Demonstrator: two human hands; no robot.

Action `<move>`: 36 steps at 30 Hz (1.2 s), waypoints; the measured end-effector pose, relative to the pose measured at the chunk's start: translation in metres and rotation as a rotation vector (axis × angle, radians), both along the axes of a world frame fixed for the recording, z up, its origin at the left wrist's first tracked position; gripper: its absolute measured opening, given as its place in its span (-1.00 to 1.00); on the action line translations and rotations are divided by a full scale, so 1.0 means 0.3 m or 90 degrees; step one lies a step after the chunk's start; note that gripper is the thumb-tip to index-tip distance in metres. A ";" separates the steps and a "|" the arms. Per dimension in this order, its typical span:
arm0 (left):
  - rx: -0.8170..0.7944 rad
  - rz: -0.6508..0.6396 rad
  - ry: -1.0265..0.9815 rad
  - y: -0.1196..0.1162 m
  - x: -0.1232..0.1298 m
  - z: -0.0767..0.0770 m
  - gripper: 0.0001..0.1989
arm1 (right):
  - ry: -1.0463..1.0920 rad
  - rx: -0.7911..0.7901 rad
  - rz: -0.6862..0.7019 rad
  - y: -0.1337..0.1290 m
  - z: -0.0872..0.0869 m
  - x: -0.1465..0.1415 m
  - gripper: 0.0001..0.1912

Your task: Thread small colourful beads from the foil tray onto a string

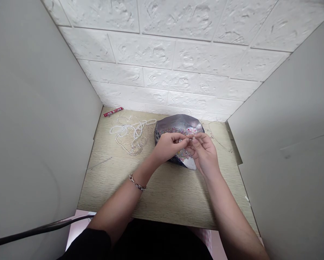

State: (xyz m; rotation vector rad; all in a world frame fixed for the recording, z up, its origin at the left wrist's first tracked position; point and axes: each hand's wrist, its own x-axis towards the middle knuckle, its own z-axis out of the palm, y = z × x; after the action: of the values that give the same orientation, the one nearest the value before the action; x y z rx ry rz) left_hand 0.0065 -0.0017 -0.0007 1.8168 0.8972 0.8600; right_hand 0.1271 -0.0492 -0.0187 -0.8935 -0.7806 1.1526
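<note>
Silvery pouch [178, 121] of pastel beads [172, 130] on our bench [162, 195].
Above it, our left hand [168, 146] and right hand [205, 151] pinch fingertips together; what they grip is too small to tell.

An open pouch [178, 121] with a shiny silver-grey inside and darker sides sat upright on the worktop [162, 195], its mouth spread wide. Small loose beads [182, 153] in pink, clear and pale tones, with a few yellow, lay inside it. Above them, a tiny item [190, 139], too small to make out, was pinched between the fingertips of both hands [205, 153].
</note>
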 end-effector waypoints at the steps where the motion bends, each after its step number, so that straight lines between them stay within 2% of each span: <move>1: -0.004 -0.002 0.000 0.000 0.000 0.000 -0.71 | 0.001 -0.003 -0.001 0.000 0.001 0.000 -0.80; 14: -0.037 -0.008 -0.030 -0.004 0.001 0.000 -0.72 | 0.010 0.000 0.004 0.002 0.002 0.000 -0.82; 24: -0.009 -0.016 0.001 0.003 0.000 -0.005 -0.71 | -0.022 -0.011 0.012 0.003 -0.004 0.000 -0.83; 30: 0.009 -0.021 0.030 0.001 -0.003 0.006 -0.75 | -0.031 -0.052 0.006 0.008 -0.012 0.006 -0.81; 36: -0.061 -0.063 -0.020 0.006 -0.007 0.002 -0.70 | -0.159 -0.028 -0.033 0.000 -0.009 0.015 -0.86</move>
State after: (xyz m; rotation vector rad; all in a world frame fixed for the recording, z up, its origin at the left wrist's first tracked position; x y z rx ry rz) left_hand 0.0045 0.0002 -0.0001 1.7446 0.8077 0.7683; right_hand 0.1316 -0.0491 -0.0215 -1.1018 -0.9308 1.0270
